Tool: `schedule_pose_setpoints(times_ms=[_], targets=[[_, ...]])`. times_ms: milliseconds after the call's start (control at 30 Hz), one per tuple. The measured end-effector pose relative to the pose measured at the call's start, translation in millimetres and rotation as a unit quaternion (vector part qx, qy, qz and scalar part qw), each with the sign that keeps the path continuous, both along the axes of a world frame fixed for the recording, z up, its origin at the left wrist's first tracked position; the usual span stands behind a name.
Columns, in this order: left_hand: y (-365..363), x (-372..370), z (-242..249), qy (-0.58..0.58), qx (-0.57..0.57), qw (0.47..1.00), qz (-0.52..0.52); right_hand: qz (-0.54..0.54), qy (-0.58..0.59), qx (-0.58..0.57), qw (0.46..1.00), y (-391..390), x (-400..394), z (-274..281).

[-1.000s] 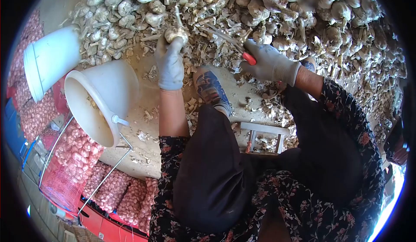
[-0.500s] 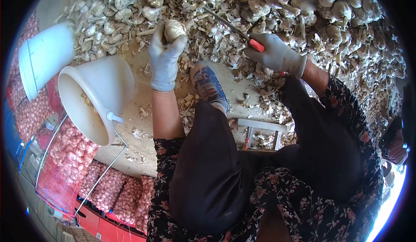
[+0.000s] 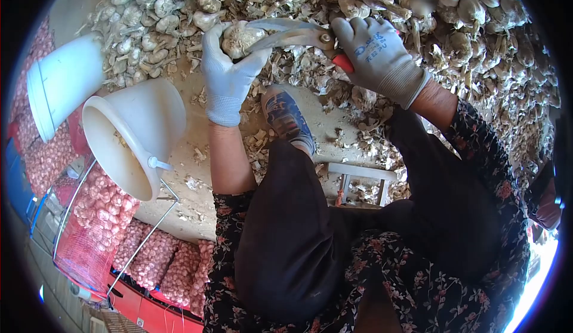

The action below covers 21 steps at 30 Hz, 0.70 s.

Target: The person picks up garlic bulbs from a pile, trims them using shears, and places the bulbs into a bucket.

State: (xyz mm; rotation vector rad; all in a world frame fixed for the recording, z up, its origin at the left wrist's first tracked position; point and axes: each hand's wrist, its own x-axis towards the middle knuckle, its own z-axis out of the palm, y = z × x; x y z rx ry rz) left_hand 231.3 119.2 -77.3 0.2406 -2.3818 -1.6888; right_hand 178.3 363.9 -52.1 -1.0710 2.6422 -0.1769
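Gloved in white, my left hand point(image 3: 230, 73) grips a garlic bulb point(image 3: 243, 39) between thumb and fingers, at the edge of a large heap of garlic. My right hand point(image 3: 377, 55), in a grey-white glove with blue print, is closed on the red handle of a pair of shears point(image 3: 298, 36). The two blades are spread apart and reach left to the bulb, one above and one below its near side. Some of the handle is hidden by my right palm.
Heaped garlic point(image 3: 465, 52) spreads across the top and right, with dry skins beneath. At left are a tilted white bucket point(image 3: 173, 109) on a wire stand and another white bucket point(image 3: 68, 79). Red net bags of garlic point(image 3: 155, 258) stand below. A small metal stool point(image 3: 361, 170) sits between my legs.
My right hand has turned, bringing the shears level and opening their blades around the bulb's side. My left hand still holds the bulb, shifted slightly.
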Motion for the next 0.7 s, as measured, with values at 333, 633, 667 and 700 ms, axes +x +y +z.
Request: schedule_pose_setpoints(times_ms=[333,633,667,700], targets=[[1,8,11,-0.109,0.023,0.992,-0.05,0.037,0.021,-0.001,0.999,-11,2,3],[1,15,4,-0.2,0.174,0.962,-0.07,0.022,-0.119,0.008,0.993,-3,7,-18],[2,20,6,-0.203,0.22,0.953,-0.049,-0.017,-0.166,-0.018,0.986,0,10,-22],[1,22,13,-0.202,0.219,0.953,-0.046,-0.014,-0.166,-0.018,0.986,3,13,-23]])
